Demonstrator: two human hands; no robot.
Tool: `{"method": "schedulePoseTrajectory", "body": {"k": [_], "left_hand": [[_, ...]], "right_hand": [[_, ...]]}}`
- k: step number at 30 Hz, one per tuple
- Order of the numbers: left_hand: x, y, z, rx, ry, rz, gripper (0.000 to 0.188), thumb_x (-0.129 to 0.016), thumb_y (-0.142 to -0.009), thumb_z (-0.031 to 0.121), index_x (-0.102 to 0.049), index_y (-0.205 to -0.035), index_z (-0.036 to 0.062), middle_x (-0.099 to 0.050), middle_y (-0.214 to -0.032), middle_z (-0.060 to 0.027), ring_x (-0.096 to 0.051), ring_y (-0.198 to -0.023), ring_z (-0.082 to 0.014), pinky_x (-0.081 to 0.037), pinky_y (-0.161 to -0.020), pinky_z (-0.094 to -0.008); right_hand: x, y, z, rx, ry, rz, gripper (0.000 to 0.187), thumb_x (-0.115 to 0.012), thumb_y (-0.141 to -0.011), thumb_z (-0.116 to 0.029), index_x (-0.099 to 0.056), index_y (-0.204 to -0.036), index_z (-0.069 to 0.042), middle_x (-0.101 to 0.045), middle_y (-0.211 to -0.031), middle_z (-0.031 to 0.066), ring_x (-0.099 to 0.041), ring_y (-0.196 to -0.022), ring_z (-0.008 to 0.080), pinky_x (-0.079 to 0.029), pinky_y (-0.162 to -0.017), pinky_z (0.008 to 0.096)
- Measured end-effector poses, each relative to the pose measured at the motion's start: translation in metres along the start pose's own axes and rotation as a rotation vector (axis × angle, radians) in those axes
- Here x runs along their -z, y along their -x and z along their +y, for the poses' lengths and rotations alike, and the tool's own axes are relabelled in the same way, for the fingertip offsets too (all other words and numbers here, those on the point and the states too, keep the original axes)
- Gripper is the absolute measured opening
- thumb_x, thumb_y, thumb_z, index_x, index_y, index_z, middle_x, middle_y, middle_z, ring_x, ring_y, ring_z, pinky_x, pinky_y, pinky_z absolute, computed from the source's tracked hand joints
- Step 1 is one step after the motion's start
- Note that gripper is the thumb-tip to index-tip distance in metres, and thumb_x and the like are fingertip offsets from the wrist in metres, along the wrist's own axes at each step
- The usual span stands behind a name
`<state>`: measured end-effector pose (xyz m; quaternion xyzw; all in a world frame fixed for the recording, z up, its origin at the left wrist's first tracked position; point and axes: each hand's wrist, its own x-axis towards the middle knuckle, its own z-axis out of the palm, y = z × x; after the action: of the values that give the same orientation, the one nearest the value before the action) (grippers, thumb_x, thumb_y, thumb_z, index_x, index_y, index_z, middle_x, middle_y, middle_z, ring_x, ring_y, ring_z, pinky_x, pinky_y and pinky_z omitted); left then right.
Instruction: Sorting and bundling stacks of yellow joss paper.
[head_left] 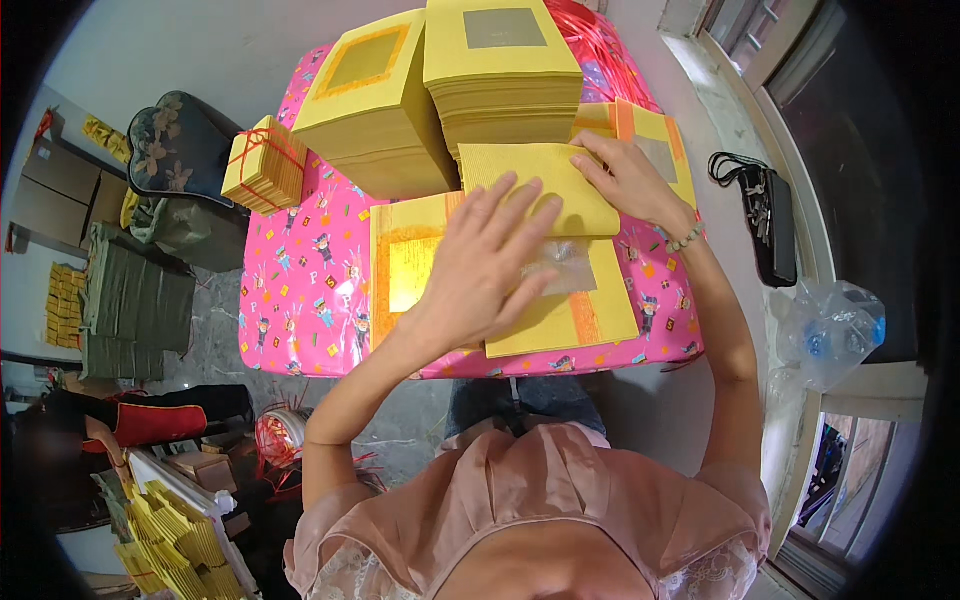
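Observation:
A yellow paper sheet is lifted at its far right corner by my right hand, the thumb and fingers closed on its edge. My left hand hovers over or rests on the papers with its fingers spread; contact is unclear. Beneath lies another yellow sheet with a silver square and orange bands. To the left, partly under my left forearm, is a yellow sheet with a shiny gold panel framed in orange. Behind the hands rise two tall stacks of yellow paper.
A pink patterned tablecloth covers the table. A bundle tied with red string sits at its left edge, red strands at the back. Keys on a black pouch and a plastic bag lie right. Another person's arm shows lower left.

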<state>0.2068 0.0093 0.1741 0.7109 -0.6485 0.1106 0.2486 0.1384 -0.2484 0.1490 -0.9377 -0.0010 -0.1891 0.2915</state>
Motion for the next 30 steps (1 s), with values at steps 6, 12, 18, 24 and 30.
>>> {"method": "schedulePoseTrajectory", "body": {"k": [6, 12, 18, 24, 30], "left_hand": [[-0.024, 0.013, -0.01, 0.052, 0.049, -0.276, 0.068, -0.048, -0.094, 0.05, -0.034, -0.147, 0.0104, -0.027, -0.152, -0.0207, -0.025, -0.139, -0.0446, -0.022, -0.113, -0.0553], [-0.028, 0.012, -0.009, 0.057, 0.075, -0.286, 0.069, -0.048, -0.094, 0.051, -0.032, -0.148, 0.0107, -0.025, -0.153, -0.0209, -0.023, -0.139, -0.045, -0.022, -0.113, -0.056], [-0.03, 0.011, -0.011, 0.058, 0.061, -0.312, 0.071, -0.048, -0.094, 0.052, -0.03, -0.149, 0.0115, -0.024, -0.154, -0.0209, -0.022, -0.14, -0.0454, -0.02, -0.113, -0.0561], [-0.033, 0.013, -0.011, 0.059, 0.07, -0.33, 0.07, -0.047, -0.095, 0.051, -0.028, -0.15, 0.0112, -0.022, -0.155, -0.0201, -0.018, -0.142, -0.0439, -0.017, -0.115, -0.0558], [-0.035, 0.015, -0.012, 0.067, 0.094, -0.369, 0.07, -0.045, -0.096, 0.051, -0.027, -0.15, 0.0094, -0.02, -0.157, -0.0166, -0.013, -0.146, -0.0388, -0.012, -0.116, -0.0554]], "right_hand": [[-0.007, -0.007, 0.001, 0.041, 0.314, 0.014, 0.029, -0.055, -0.093, -0.025, -0.058, -0.109, -0.001, -0.063, -0.099, 0.0161, -0.058, -0.098, 0.0342, -0.047, -0.085, 0.0443], [-0.012, -0.021, -0.01, 0.176, 0.361, 0.047, 0.025, -0.057, -0.093, -0.022, -0.061, -0.106, 0.0, -0.064, -0.097, 0.0146, -0.059, -0.095, 0.0333, -0.047, -0.085, 0.0412], [-0.028, -0.032, -0.014, 0.059, 0.167, -0.12, 0.026, -0.053, -0.096, -0.022, -0.061, -0.108, -0.001, -0.064, -0.102, 0.0151, -0.061, -0.097, 0.0337, -0.048, -0.084, 0.0422], [-0.027, -0.029, -0.015, 0.049, 0.131, -0.122, 0.024, -0.052, -0.096, -0.021, -0.06, -0.108, -0.001, -0.063, -0.101, 0.0152, -0.06, -0.097, 0.0347, -0.048, -0.083, 0.0421], [-0.03, -0.028, -0.016, 0.041, 0.111, -0.092, 0.023, -0.052, -0.096, -0.02, -0.059, -0.107, -0.001, -0.062, -0.099, 0.0153, -0.06, -0.095, 0.0349, -0.048, -0.081, 0.0423]]}}
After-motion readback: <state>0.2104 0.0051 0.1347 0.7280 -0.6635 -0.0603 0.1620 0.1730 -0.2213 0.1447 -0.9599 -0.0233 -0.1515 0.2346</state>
